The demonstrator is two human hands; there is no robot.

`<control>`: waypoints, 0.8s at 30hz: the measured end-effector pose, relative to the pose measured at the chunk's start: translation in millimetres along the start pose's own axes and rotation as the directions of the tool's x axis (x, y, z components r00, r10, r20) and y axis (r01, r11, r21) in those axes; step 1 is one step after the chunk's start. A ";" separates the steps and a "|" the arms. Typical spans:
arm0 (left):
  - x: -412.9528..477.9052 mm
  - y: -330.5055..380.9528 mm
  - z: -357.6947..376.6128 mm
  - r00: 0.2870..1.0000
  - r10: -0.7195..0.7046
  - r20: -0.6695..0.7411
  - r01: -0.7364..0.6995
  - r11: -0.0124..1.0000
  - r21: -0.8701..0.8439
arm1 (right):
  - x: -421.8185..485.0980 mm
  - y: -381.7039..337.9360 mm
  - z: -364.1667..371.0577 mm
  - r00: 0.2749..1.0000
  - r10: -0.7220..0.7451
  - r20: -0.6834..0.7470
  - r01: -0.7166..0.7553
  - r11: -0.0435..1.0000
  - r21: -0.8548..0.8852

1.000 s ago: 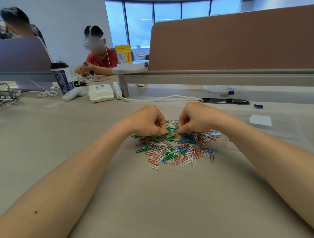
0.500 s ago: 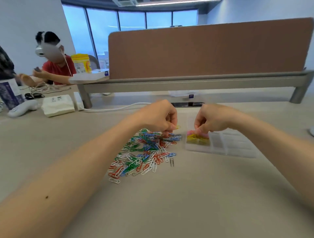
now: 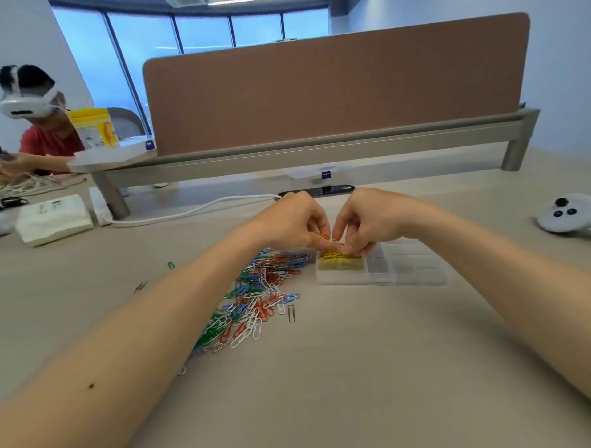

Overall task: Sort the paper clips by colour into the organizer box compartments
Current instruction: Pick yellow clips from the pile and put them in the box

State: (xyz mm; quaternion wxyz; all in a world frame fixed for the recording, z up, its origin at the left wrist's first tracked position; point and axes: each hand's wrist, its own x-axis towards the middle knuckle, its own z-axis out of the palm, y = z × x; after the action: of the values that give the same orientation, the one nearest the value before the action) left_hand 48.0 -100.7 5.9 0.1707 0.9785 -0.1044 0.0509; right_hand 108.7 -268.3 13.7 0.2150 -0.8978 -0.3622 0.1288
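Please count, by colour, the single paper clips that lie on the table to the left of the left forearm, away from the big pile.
Green clip: 1
Dark clip: 1
Total: 2

- Bright, even daylight comes from the windows (image 3: 192,35) at the upper left, blown out to pale blue.
- A ceiling light (image 3: 220,2) glares at the top edge.
- Shadows on the desk (image 3: 351,367) are faint and soft-edged.
- Wide-angle distortion bows the divider (image 3: 319,89) and stretches the lower corners.
- Slight overall softness: the clips (image 3: 256,297) at centre read clearly, while the box (image 3: 412,271) right of centre looks smeared.
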 end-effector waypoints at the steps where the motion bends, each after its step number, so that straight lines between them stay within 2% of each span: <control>1: 1.0 0.2 1.2 1.000 0.007 -0.002 -0.007 1.000 -0.001 | -0.2 -0.1 -0.1 1.000 0.003 -0.009 -0.003 1.000 0.023; 10: -0.7 -5.9 -1.4 0.999 0.017 -0.029 -0.017 1.000 -0.004 | -3.4 3.9 -4.7 1.000 0.009 0.013 -0.010 0.998 0.062; 13: -4.2 -5.5 -0.1 0.999 0.034 0.010 -0.034 0.999 0.017 | -5.2 4.1 -4.0 1.000 0.003 0.005 -0.003 0.998 0.068; 18: -4.9 -1.3 7.0 0.997 0.044 0.067 -0.050 0.995 0.083 | -4.4 0.4 0.0 1.000 -0.019 -0.006 0.018 0.995 -0.101; 21: -11.4 -2.8 -4.1 0.998 0.053 0.014 -0.054 0.998 0.042 | -3.3 -0.9 0.4 0.999 -0.024 -0.027 0.021 0.995 -0.098; 24: -27.3 -15.6 -24.8 0.997 -0.003 -0.078 0.002 1.000 -0.007 | -3.9 -1.9 -0.5 0.998 -0.034 -0.044 0.028 0.991 -0.129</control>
State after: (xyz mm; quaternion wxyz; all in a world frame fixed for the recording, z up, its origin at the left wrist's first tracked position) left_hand 23.4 -72.8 20.3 0.1782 0.9752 -0.0967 0.0883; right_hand 105.0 -270.0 15.4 0.1672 -0.9067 -0.3787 0.0813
